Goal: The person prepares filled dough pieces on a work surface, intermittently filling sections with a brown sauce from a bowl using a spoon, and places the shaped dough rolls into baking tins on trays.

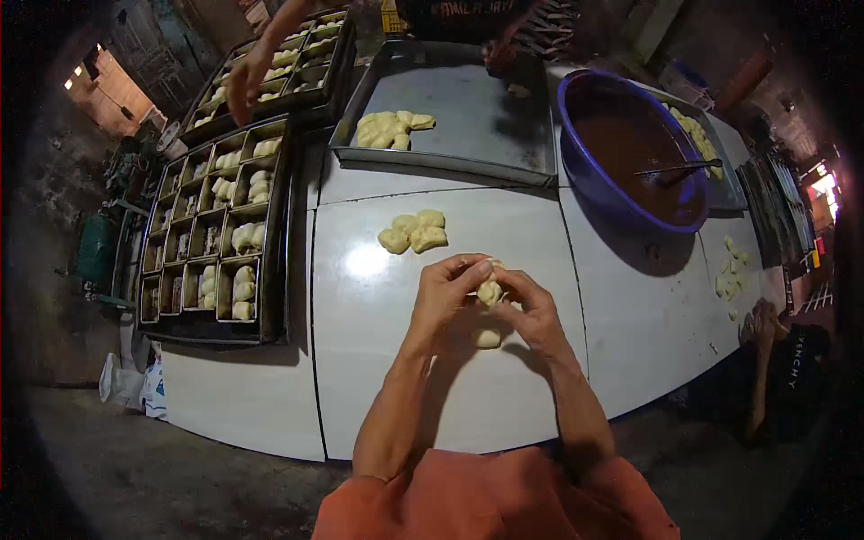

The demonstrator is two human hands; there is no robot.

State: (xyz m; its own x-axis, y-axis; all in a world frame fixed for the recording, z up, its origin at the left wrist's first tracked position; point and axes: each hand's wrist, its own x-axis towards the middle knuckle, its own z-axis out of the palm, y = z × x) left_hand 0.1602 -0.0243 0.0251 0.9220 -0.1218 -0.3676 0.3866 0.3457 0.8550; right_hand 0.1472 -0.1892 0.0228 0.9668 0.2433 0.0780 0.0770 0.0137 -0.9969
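Note:
Above the middle of the white table, my left hand (pixel 441 292) and my right hand (pixel 535 313) pinch one small piece of pale dough (pixel 490 292) between their fingertips. The fingers of both hands are curled in around it. Whether the dough holds any filling cannot be made out. Just below my hands, a single dough piece (pixel 487 338) lies on the table. A cluster of several dough pieces (pixel 415 231) rests a little beyond my left hand.
Compartmented baking pans (pixel 210 225) with dough pieces stand at left. A large metal tray (pixel 450 162) holds more dough at the back. Right of it stands a purple basin (pixel 576 148) of brown filling with a utensil (pixel 679 167). Co-workers' hands (pixel 247 81) (pixel 763 326) show far left and right.

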